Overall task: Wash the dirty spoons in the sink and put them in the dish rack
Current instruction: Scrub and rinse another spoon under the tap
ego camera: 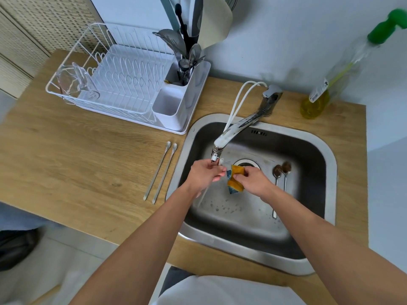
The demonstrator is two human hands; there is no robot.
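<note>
Left hand (203, 175) is gripping 1 spoon (221, 162) over the sink (308, 258), bowl up by the faucet tip (214, 158), handle slanting down toward the near-left. Right hand (253, 180) is pinching the folded sponge (235, 179) just beside it. 2 dirty spoons (282, 170) are lying in the basin, bowls pointing away.

Two dirty spoons (281, 172) with brown-caked bowls lie side by side in the steel sink (308, 256), right of the drain. Two clean long spoons (160, 172) lie parallel just left of the sink. The white wire dish rack (123, 84) stands behind them.
</note>
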